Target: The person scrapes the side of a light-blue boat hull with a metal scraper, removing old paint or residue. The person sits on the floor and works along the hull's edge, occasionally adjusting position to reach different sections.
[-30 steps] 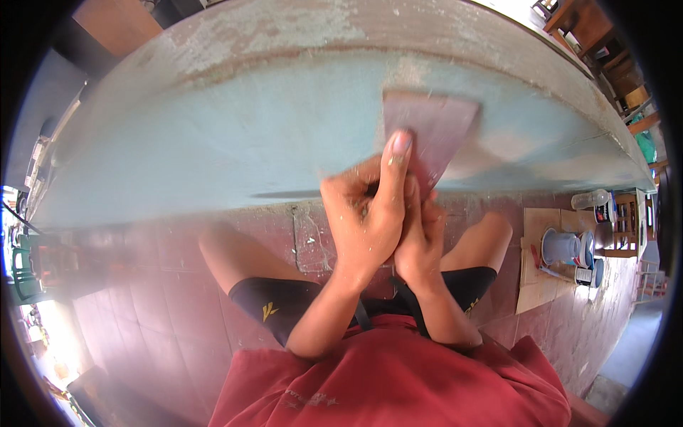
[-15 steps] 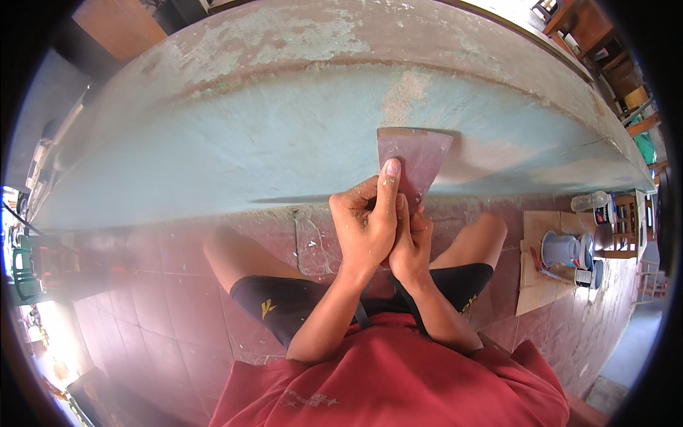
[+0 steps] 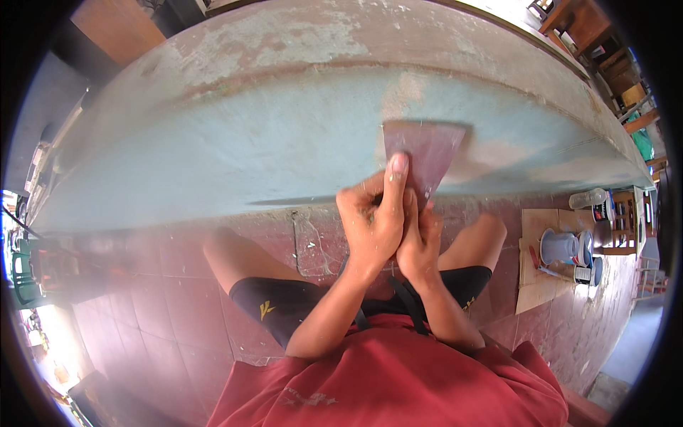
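A wide, flat scraper (image 3: pixel 429 148) has its broad edge against the pale blue wall (image 3: pixel 284 142), just under a bare, sandy patch (image 3: pixel 408 92). My left hand (image 3: pixel 371 222) is closed around it, the thumb laid along the face of the blade. Close beside it, my right hand (image 3: pixel 420 242) is also closed on the scraper lower down, its fingers partly behind the left hand. Both palms hide the handle. Specks of dust or paint cling to the left hand.
Above the blue face runs a worn, peeling ledge (image 3: pixel 277 35). To the right on the tiled floor (image 3: pixel 171 306) lies a sheet of cardboard (image 3: pixel 533 292) with a pale tub (image 3: pixel 558 247), a red-handled tool (image 3: pixel 535 257) and cans. A clear bottle (image 3: pixel 588 198) lies near the wall.
The scraper has shifted a little to the right and slightly up along the wall, with both hands moving along with it. The grip looks the same.
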`<state>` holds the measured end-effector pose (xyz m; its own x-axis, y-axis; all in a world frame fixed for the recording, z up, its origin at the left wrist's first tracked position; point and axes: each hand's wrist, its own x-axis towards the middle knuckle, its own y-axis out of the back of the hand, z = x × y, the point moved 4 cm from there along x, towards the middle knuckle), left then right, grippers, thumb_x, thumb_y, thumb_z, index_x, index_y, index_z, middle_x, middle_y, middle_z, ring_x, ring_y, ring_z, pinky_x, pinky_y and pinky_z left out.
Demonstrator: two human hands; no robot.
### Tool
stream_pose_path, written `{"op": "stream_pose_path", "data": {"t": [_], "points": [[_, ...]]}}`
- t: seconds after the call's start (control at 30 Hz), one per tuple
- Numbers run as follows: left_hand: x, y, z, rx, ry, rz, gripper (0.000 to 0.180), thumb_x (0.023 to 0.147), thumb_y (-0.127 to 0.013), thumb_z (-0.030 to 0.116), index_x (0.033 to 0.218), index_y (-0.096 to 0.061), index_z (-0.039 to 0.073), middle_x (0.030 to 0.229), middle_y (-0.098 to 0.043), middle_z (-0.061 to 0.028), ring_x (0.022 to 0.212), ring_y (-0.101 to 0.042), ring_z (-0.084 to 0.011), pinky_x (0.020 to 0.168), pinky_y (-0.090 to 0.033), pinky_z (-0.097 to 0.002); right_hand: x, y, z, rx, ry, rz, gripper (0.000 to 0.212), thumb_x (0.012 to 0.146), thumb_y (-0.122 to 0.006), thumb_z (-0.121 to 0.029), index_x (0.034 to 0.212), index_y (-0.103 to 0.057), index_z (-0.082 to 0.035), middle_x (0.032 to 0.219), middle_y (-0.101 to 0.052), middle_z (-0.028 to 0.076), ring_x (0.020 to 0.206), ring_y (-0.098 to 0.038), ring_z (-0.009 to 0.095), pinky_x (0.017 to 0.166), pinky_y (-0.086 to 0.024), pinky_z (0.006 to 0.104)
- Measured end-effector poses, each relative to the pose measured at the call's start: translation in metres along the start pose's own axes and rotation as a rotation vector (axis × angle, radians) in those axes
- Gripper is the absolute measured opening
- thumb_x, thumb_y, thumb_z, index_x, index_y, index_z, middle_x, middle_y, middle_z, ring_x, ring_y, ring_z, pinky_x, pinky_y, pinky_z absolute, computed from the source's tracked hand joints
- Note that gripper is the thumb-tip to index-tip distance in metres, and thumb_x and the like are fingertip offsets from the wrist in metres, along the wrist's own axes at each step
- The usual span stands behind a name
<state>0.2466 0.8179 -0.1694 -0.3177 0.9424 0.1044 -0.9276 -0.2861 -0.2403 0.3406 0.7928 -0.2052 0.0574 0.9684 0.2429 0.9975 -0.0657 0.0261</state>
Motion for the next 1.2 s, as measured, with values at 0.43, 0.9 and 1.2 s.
{"op": "stream_pose_path", "data": {"t": [0.43, 0.9, 1.2], "points": [[-0.008, -0.002, -0.023, -0.049, 0.081, 0.021, 0.052, 0.095, -0.057, 0.029, 0.053, -0.048, 0.002, 0.049, -0.039, 0.0051, 0.052, -0.031, -0.0029, 0.044, -0.022, -0.0232, -0.001, 0.009, 0.014, -0.043, -0.101, 0.034, 0.03, 0.098, -0.047, -0.015, 0.078, -0.056, 0.004, 0.058, -0.054, 0.005, 0.057, -0.048, 0.005, 0.049, -0.038, 0.0261], [-0.019, -0.032, -0.043, -0.45, 0.18, 0.15, 0.055, 0.099, -0.051, 0.026, 0.049, -0.038, 0.008, 0.051, -0.037, 0.008, 0.051, -0.027, -0.0013, 0.045, -0.018, -0.0246, 0.016, 0.034, -0.036, -0.549, 0.241, -0.113, 0.014, 0.088, -0.057, -0.002, 0.096, -0.065, 0.005, 0.069, -0.059, 0.019, 0.053, -0.055, 0.028, 0.049, -0.041, 0.0324], [-0.016, -0.034, -0.05, -0.469, 0.199, 0.161, 0.056, 0.099, -0.05, 0.03, 0.049, -0.034, 0.01, 0.051, -0.035, 0.0085, 0.052, -0.026, -0.0015, 0.045, -0.017, -0.0244, 0.018, 0.035, -0.035, -0.497, 0.234, -0.131, 0.014, 0.086, -0.058, -0.001, 0.097, -0.066, 0.004, 0.069, -0.059, 0.02, 0.054, -0.056, 0.028, 0.049, -0.041, 0.0331]]}}
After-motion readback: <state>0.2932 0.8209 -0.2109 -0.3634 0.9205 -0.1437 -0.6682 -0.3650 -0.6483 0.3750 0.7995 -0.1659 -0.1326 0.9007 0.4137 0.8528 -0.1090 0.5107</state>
